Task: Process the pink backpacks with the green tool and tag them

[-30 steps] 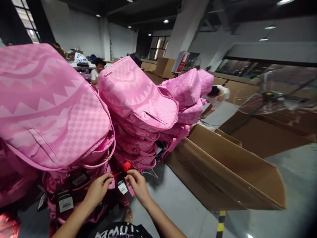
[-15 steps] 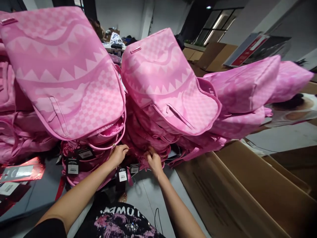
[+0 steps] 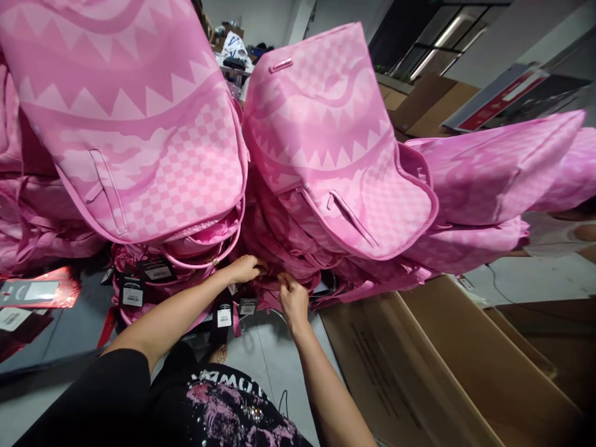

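Grey, smooth floor [image 3: 265,354]. Pink backpacks [image 3: 288,248] are piled straight on it in tall stacks. The left stack [image 3: 139,124] and middle stack [image 3: 326,155] stand just beside each other. The right stack [image 3: 465,180] leans out over a brown cardboard box [image 3: 419,360]. The box lies open on the floor, close to the foot of the middle stack. Glossy red packets [image 3: 41,288] with white labels lie flat at far left. A thin dark cable [image 3: 280,400] trails near the lower edge. A sandalled foot [image 3: 218,355] is planted by the stacks.

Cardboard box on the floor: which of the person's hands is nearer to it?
Right. The right hand is just left of the cardboard box, at the stacked pink backpacks; the left hand is farther left, beyond it.
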`<state>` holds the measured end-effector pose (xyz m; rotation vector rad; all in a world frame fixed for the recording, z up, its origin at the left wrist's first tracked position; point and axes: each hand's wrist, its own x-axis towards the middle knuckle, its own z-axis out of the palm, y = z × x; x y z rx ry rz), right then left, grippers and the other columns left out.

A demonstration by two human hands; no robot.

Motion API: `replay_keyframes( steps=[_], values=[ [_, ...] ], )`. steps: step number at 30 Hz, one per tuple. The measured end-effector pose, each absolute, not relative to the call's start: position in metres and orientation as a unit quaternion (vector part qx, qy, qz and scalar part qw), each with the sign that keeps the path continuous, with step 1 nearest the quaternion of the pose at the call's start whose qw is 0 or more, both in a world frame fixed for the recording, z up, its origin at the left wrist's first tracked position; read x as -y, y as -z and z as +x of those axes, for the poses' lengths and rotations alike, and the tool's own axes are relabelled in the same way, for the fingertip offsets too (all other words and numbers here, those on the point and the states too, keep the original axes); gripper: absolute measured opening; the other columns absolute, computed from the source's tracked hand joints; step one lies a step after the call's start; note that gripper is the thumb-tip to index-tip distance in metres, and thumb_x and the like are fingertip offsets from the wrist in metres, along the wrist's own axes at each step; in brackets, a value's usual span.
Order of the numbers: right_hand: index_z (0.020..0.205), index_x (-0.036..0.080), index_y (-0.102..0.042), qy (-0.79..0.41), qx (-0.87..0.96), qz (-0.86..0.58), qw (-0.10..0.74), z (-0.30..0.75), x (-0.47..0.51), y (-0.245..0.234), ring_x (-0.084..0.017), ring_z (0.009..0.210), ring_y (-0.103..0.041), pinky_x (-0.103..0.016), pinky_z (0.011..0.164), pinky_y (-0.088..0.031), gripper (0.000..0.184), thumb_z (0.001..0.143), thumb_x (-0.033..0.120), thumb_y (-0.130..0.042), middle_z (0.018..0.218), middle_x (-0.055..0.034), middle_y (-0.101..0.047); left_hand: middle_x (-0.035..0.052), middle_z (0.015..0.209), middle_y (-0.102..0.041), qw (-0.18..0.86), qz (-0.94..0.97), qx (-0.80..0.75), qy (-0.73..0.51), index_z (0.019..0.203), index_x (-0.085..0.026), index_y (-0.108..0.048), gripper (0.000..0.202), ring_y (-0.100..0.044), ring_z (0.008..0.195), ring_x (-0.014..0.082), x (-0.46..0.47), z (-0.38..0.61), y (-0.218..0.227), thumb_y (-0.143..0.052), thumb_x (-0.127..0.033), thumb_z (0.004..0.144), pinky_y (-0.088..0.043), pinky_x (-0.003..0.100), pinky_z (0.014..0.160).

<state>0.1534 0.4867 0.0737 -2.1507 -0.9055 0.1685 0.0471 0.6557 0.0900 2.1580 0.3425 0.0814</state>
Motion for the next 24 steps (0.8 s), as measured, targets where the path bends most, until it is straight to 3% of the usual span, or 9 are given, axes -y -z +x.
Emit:
replay_keyframes(
  steps=[3, 7, 11, 13, 16, 20, 24],
  values=[
    [0.098, 0.014, -0.072, -0.027, 0.329, -0.844, 0.422, 0.157, -0.477, -0.073, -0.02, 0.06, -0.063, -0.027, 0.06, -0.043, 0.039, 0.086, 0.041, -0.047, 0.069, -0.0089, -0.07, 0.0031, 0.097, -0.074, 0.504, 0.855, -0.121, -0.024, 0.103, -0.017, -0.072, 0.026, -0.066, 0.088, 0.0155, -0.664, 0.038, -0.087, -0.059, -0.022, 0.081, -0.048, 0.021, 0.08],
    [0.095, 0.013, -0.071, -0.012, 0.327, -0.813, 0.481, 0.155, -0.474, -0.066, -0.018, 0.056, -0.063, -0.026, 0.061, -0.047, 0.036, 0.087, 0.041, -0.051, 0.068, -0.0069, -0.069, 0.0065, 0.09, -0.073, 0.563, 0.817, -0.118, -0.031, 0.111, -0.012, -0.065, 0.036, -0.066, 0.082, 0.0159, -0.67, 0.017, -0.088, -0.063, -0.032, 0.082, -0.05, 0.024, 0.074],
    [0.092, 0.014, -0.07, 0.008, 0.339, -0.774, 0.534, 0.149, -0.483, -0.066, -0.019, 0.072, -0.066, -0.029, 0.071, -0.051, 0.032, 0.086, 0.042, -0.055, 0.085, -0.0104, -0.072, 0.0019, 0.084, -0.07, 0.615, 0.782, -0.092, -0.043, 0.119, -0.014, -0.06, 0.055, -0.065, 0.076, 0.014, -0.665, 0.003, -0.089, -0.076, -0.022, 0.068, -0.05, 0.023, 0.068],
    [0.094, 0.014, -0.067, 0.001, 0.349, -0.755, 0.555, 0.147, -0.487, -0.069, -0.018, 0.07, -0.066, -0.029, 0.068, -0.052, 0.032, 0.086, 0.042, -0.055, 0.092, -0.012, -0.072, 0.0006, 0.088, -0.069, 0.622, 0.77, -0.112, -0.09, 0.12, -0.016, -0.059, 0.058, -0.064, 0.079, 0.0128, -0.657, 0.0, -0.087, -0.074, -0.011, 0.065, -0.049, 0.022, 0.071],
    [0.095, 0.014, -0.062, -0.026, 0.369, -0.731, 0.574, 0.146, -0.492, -0.073, -0.013, 0.054, -0.062, -0.027, 0.059, -0.051, 0.03, 0.088, 0.042, -0.054, 0.095, -0.0122, -0.071, 0.001, 0.092, -0.067, 0.611, 0.748, -0.178, -0.19, 0.111, -0.016, -0.061, 0.041, -0.062, 0.083, 0.0116, -0.645, 0.004, -0.08, -0.064, -0.007, 0.071, -0.048, 0.022, 0.075],
    [0.092, 0.016, -0.06, -0.06, 0.409, -0.711, 0.569, 0.146, -0.496, -0.074, -0.016, 0.058, -0.064, -0.029, 0.066, -0.051, 0.025, 0.087, 0.041, -0.058, 0.071, -0.0039, -0.068, -0.0001, 0.084, -0.069, 0.589, 0.733, -0.21, -0.266, 0.087, -0.016, -0.069, 0.014, -0.061, 0.079, 0.0124, -0.639, 0.013, -0.073, -0.066, -0.013, 0.074, -0.047, 0.025, 0.078],
    [0.092, 0.017, -0.063, -0.096, 0.442, -0.698, 0.555, 0.148, -0.498, -0.076, -0.016, 0.056, -0.064, -0.028, 0.061, -0.051, 0.024, 0.087, 0.039, -0.056, 0.07, -0.0032, -0.069, 0.0026, 0.089, -0.07, 0.571, 0.733, -0.202, -0.311, 0.085, -0.018, -0.074, 0.014, -0.062, 0.086, 0.014, -0.634, 0.017, -0.072, -0.062, -0.015, 0.079, -0.046, 0.027, 0.086]
  ],
)
